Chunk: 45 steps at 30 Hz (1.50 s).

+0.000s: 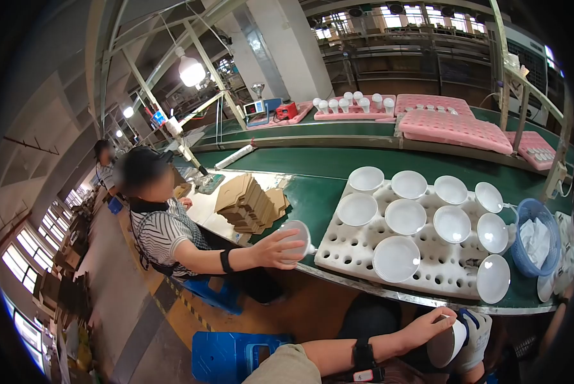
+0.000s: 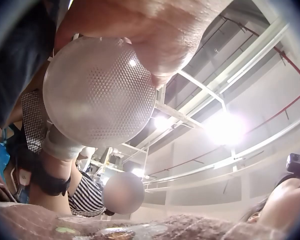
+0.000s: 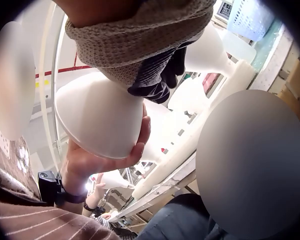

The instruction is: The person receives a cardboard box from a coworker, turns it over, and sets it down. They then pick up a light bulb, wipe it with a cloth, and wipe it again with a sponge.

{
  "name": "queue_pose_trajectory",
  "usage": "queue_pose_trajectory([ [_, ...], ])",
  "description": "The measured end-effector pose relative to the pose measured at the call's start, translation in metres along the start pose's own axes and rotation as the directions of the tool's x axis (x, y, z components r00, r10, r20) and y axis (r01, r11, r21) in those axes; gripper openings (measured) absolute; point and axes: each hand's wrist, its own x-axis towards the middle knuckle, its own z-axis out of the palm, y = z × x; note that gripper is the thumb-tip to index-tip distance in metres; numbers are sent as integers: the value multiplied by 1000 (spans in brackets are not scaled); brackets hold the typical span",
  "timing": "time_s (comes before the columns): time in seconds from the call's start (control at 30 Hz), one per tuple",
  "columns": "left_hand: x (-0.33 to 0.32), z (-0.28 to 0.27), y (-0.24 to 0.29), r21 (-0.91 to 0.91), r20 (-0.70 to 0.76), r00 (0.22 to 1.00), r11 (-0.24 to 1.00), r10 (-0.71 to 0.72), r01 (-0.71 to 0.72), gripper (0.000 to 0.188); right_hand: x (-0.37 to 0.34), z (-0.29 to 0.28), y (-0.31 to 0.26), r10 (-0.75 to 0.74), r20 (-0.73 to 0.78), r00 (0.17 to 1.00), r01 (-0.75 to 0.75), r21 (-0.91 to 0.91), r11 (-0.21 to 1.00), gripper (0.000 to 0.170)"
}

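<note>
Low at the right of the head view, a white reflector lamp (image 1: 442,349) is held between both hands. It has a cone-shaped body and a round dimpled front face (image 2: 97,95), which fills much of the left wrist view. My bare left hand (image 1: 426,329) curves its fingers and thumb around the wide rim. My right hand (image 1: 476,339), in a grey knitted glove with dark fingertips, grips the narrower end. In the right wrist view, the gloved fingers (image 3: 157,75) curl at the top of the lamp, opposite the bare fingers (image 3: 137,150).
A white holed foam tray (image 1: 332,253) with several similar lamps lies on the green bench (image 1: 312,185). Beside it stands a blue basket (image 1: 520,253). A person at left holds another lamp (image 1: 294,237) near stacked cardboard (image 1: 245,201). A blue stool (image 1: 226,355) is below.
</note>
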Motion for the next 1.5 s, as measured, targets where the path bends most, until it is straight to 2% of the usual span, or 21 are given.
queue_pose_trajectory([
  [0.23,-2,-5,5,0,69,998,1000,-3,3,34,10,-7,-8,15,54,998,-19,78,997,43],
  [0.3,-2,-6,7,3,89,996,1000,8,-8,35,21,-12,-17,54,72,996,-70,243,968,38],
  [0.43,1,-14,6,-56,194,981,998,14,-3,36,22,-5,-11,41,96,995,-67,293,954,31],
  [0.5,0,-16,10,-78,247,969,997,0,20,37,30,-12,-15,44,312,949,-177,413,893,25],
  [0.57,-4,-18,15,-3,302,952,999,-40,43,40,29,-13,-17,28,308,951,-160,411,897,29],
  [0.6,-6,-17,15,88,275,961,996,-40,17,43,28,-13,-16,-20,320,947,-106,372,922,31],
  [0.63,-7,-15,15,85,273,961,996,-40,17,43,26,-11,-14,-69,333,940,-48,333,942,34],
  [0.7,-9,-13,16,212,216,976,977,-28,-19,43,15,1,-6,-68,279,958,-32,338,941,37],
  [0.97,-5,-15,4,156,229,973,986,28,-65,35,10,0,-8,28,298,954,-134,344,929,36],
  [1.1,-7,-16,6,117,248,969,992,18,-48,35,8,-1,-7,21,312,950,-130,334,934,35],
  [1.2,-9,-16,8,73,266,964,997,3,-23,37,3,2,-2,12,317,948,-143,395,907,34],
  [1.27,-10,-16,11,60,278,961,998,1,-18,37,-1,3,4,-17,407,913,-146,366,919,36],
  [1.5,-11,-16,18,66,291,956,998,-42,24,41,-13,14,14,-53,448,893,-165,434,886,36],
])
